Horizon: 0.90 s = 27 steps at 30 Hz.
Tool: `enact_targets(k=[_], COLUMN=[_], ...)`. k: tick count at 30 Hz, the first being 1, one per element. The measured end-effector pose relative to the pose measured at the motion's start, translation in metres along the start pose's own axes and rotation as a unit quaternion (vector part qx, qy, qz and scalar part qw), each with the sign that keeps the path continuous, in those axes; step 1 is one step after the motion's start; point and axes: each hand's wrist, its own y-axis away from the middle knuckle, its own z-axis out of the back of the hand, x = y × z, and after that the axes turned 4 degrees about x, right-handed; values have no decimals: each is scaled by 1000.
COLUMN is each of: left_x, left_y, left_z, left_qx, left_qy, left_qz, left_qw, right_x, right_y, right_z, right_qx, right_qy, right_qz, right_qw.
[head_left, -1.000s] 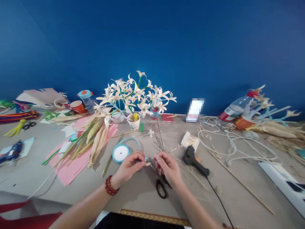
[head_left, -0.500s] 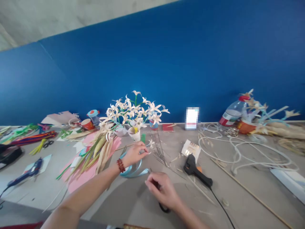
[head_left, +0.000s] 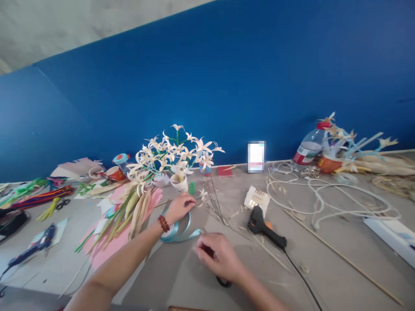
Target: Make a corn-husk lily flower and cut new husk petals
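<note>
My left hand (head_left: 180,207), with a red bead bracelet (head_left: 163,223) at its wrist, reaches over a coil of light blue ribbon (head_left: 183,237). Its fingers are pinched together, and what they hold, if anything, is too small to make out. A small white flower (head_left: 202,195) shows just past the fingertips. Closer to me, my right hand (head_left: 217,257) is curled closed around scissors (head_left: 223,283), whose black loop handle sticks out below the palm; the rest is mostly hidden. Thin dark wire stems (head_left: 215,203) lie to the right of my left hand.
White flowers (head_left: 177,151) stand in cups at the back. A black glue gun (head_left: 266,229) lies right, a blue one (head_left: 40,244) left. Dried husks (head_left: 139,211) rest on pink paper (head_left: 100,255). White cord (head_left: 353,188), a stick (head_left: 343,257) and a bottle (head_left: 308,149) are at right.
The view has shifted slightly, so the back items appear a little further left. My left hand stays near the small white flower, and my right hand keeps its curled grip.
</note>
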Motion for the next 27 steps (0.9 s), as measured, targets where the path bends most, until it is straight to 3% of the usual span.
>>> enact_targets(k=[7,10,13,16,20,24,27], left_x=[7,8,5,4,14,28,30], left_y=[40,71,101,124,145,166,181], left_z=[37,46,45,41,47,58,53], left_qx=[-73,-87,-97,-104,-143,-241,-217], left_qy=[34,41,21,12,-12,-25,-30], left_qz=[21,33,20,15,17,101,157], left_qw=[997,995,995,994,989,965,963], right_x=[-6,-13,-21,-28,-32,-33,-33], right_y=[-4,-5,-5,-5,-6,-7,-8], right_z=[4,11,17,19,11,1,-2], right_qx=[3,-86,-188,-224,-193,-138,-112], right_qy=[33,-6,-95,-138,-88,-16,22], right_qz=[-27,-99,-172,-194,-194,-176,-150], right_qw=[999,991,962,945,958,975,982])
